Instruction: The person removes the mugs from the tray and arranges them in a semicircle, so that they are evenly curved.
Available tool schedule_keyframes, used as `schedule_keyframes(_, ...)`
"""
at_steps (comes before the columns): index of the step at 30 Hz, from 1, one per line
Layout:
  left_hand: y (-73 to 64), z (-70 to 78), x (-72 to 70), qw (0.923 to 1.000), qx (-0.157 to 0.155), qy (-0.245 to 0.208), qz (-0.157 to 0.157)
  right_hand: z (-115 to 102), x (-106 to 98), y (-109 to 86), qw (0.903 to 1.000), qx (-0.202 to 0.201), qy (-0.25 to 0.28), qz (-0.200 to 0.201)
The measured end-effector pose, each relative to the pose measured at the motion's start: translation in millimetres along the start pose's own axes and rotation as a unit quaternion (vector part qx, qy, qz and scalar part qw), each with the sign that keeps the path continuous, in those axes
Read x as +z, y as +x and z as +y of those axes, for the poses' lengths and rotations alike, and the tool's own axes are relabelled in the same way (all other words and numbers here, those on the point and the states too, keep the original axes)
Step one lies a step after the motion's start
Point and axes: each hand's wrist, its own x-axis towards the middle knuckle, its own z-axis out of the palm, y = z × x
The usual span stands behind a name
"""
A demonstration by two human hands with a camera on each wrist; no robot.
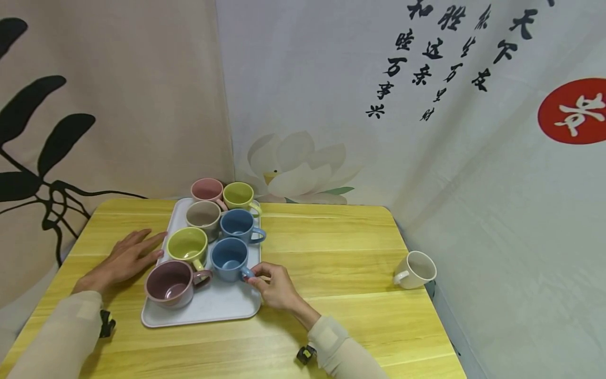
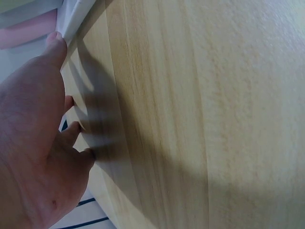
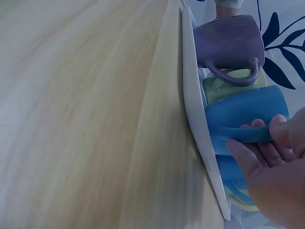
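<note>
On the white tray [image 1: 220, 305] stand several mugs. My right hand [image 1: 278, 287] pinches the handle of the nearer blue mug [image 1: 229, 269], which sits upright at the tray's right side; the right wrist view shows thumb and fingers around that blue handle [image 3: 248, 135]. With its fingers stretched out, my left hand [image 1: 127, 261] lies at the tray's left edge and holds nothing. Left of the blue mug are a purple mug [image 1: 165, 300] and a yellow-green mug [image 1: 182, 245]. Behind it are a second blue mug [image 1: 235, 231] and a grey-beige mug [image 1: 201, 217].
A pink mug [image 1: 204, 190] and another yellow-green mug [image 1: 239, 193] stand at the tray's far end. Apart from the tray, a white mug [image 1: 416, 271] is at the right edge of the wooden table [image 1: 326, 252]. A printed curtain [image 1: 303, 95] hangs behind the table.
</note>
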Motion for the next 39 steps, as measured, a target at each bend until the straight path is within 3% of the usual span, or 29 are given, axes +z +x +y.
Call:
schedule_keyframes(25, -0.1, 1.8, -1.4, 1.0000, 0.004, -0.001, 0.002, 4.8, -7.4, -10.3, 0.9992, -0.017, 0.031, 0.021)
schedule_keyframes(39, -0.4, 0.2, -1.1, 1.0000, -0.005, -0.005, -0.002, -2.1, -25.3, -20.4, 0.9987, -0.012, 0.031, 0.039)
